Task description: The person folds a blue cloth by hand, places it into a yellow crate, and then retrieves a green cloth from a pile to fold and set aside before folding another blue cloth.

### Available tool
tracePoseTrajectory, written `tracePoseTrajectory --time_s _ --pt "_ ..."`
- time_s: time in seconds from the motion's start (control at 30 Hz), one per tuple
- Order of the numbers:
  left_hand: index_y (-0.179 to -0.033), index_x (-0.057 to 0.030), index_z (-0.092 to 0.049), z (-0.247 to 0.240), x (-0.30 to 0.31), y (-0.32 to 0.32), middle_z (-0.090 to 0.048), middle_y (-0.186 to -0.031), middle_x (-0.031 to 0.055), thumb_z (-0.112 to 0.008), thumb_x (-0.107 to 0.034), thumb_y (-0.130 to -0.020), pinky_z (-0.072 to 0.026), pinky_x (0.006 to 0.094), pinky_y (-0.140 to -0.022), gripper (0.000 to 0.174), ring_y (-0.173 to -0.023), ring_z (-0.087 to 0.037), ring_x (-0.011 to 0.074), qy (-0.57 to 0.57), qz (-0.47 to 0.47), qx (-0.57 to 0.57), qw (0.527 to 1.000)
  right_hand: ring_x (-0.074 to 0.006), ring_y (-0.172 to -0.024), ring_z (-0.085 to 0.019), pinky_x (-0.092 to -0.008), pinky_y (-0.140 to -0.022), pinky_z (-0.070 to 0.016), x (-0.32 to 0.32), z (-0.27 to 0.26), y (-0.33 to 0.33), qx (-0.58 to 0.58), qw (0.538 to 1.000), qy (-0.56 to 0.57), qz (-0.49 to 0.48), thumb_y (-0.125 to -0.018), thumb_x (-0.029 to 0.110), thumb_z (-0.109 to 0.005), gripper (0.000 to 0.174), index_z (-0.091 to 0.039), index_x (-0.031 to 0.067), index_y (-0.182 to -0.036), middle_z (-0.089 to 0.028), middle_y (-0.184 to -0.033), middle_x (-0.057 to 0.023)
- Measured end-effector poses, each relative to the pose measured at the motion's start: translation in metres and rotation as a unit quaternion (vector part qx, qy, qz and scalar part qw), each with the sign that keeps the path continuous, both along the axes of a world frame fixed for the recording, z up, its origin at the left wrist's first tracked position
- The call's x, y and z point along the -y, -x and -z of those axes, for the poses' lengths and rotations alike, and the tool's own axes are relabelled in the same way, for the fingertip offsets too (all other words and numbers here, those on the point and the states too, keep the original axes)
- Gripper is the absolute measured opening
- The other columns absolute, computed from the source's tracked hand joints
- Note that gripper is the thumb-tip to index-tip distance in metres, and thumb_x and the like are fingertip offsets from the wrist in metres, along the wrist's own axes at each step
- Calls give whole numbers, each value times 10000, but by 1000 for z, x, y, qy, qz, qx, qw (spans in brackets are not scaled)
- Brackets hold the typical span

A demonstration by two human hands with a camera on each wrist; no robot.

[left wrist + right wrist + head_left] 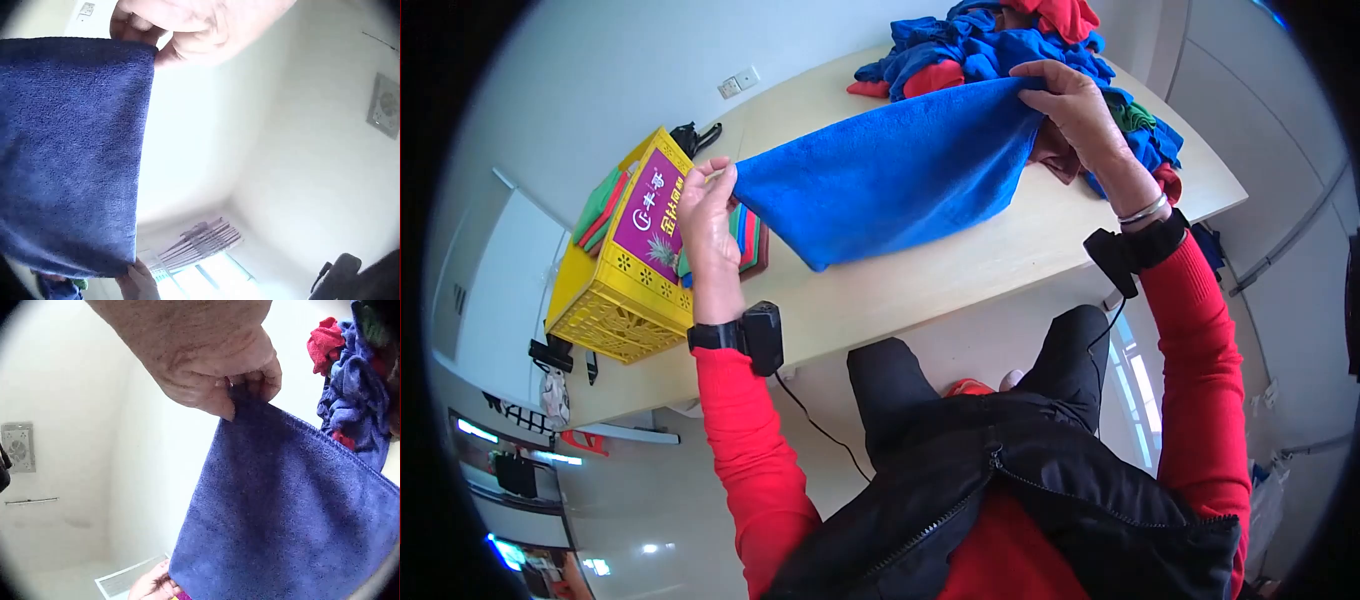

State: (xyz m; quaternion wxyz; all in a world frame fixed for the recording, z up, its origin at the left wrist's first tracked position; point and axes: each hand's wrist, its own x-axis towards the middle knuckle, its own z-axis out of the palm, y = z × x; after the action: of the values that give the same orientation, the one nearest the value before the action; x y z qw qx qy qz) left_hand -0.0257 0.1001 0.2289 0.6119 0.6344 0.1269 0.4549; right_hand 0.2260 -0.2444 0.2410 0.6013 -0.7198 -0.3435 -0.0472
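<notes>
A blue towel (890, 165) is stretched between both hands above the table, its top edge taut and its lower part hanging. My left hand (708, 215) pinches one upper corner between thumb and fingers, beside the yellow crate. The opposite upper corner is pinched by my right hand (1082, 120), in front of the cloth pile. In the left wrist view the towel (75, 150) hangs from the left hand (200, 28), with the other hand lower down. The right wrist view shows the right hand (219, 369) gripping a corner of the towel (281, 494).
A yellow crate (615, 300) with a purple label stands at the table's left, with folded cloths (600, 210) in it and more beside it. A heap of blue, red and green cloths (990, 50) covers the table's (880, 300) far right. A black item (690, 138) lies behind the crate.
</notes>
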Motion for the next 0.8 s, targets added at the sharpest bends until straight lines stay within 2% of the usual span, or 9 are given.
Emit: tracePoseTrajectory --time_s 0.1,0.13,0.23,0.4,0.5,0.53,0.67,0.77,0.8 --pt "-1074 -42 -673 -18 1 3 -673 -922 22 -695 -72 -935 -479 230 -780 145 -845 -610 72 -91 -31 -39 995 -206 -1062 -682 -309 -1002 -532 6 -7 -5 127 991 36 13 -960 102 -685 253 -700 89 -1212 -705 -1141 -92" --pt "-1074 -42 -673 -24 3 5 -673 -922 22 -695 -72 -935 -479 230 -780 145 -845 -610 72 -92 -32 -37 995 -206 -1062 -682 -309 -1002 -532 7 -10 -3 129 991 35 13 -960 102 -685 253 -700 89 -1212 -705 -1141 -92" --pt "-1066 -9 -694 -36 13 14 -677 -941 8 -666 -93 -966 -471 217 -792 133 -850 -604 62 -197 -84 -101 972 -208 -1087 -667 -333 -988 -545 15 -23 9 186 978 88 46 -956 113 -697 215 -715 110 -1171 -699 -1127 -86" --pt "-1086 13 -688 -38 21 35 -677 -948 -8 -626 -103 -997 -466 219 -789 159 -850 -593 60 -298 -100 -126 941 -222 -1080 -669 -342 -977 -556 31 -30 13 272 950 137 67 -950 131 -706 185 -719 128 -1134 -696 -1077 -83" --pt "-1114 2 -683 -35 21 49 -668 -956 -1 -604 -104 -1010 -470 228 -796 168 -861 -588 68 -329 -108 -135 928 -224 -1010 -691 -328 -951 -570 40 -30 7 392 905 150 69 -955 148 -705 156 -717 133 -1110 -693 -995 -76" --pt "-1114 2 -683 -36 23 52 -668 -956 -1 -604 -104 -1010 -470 228 -796 168 -861 -588 68 -328 -102 -136 929 -224 -1010 -691 -328 -951 -570 43 -30 9 389 905 154 72 -955 148 -705 156 -717 133 -1110 -693 -995 -76" --pt "-1094 -11 -670 -44 33 75 -657 -971 11 -592 -117 -1023 -476 234 -805 149 -895 -585 67 -316 -93 -126 936 -218 -961 -701 -337 -928 -582 51 -33 20 436 895 87 -18 -966 176 -694 156 -717 138 -1115 -693 -985 -69" --pt "-1084 -12 -643 -54 35 99 -651 -1000 27 -591 -157 -1032 -474 227 -831 163 -956 -582 72 -300 -110 -178 931 -209 -947 -706 -340 -886 -599 69 -45 32 310 939 115 -95 -975 187 -681 159 -715 137 -1123 -693 -998 -63" --pt "-1084 -12 -643 -57 38 104 -651 -1000 27 -591 -157 -1032 -474 227 -831 163 -956 -582 72 -300 -109 -180 931 -209 -947 -706 -340 -886 -599 74 -49 32 308 939 116 -96 -975 187 -681 159 -715 137 -1123 -693 -998 -63"
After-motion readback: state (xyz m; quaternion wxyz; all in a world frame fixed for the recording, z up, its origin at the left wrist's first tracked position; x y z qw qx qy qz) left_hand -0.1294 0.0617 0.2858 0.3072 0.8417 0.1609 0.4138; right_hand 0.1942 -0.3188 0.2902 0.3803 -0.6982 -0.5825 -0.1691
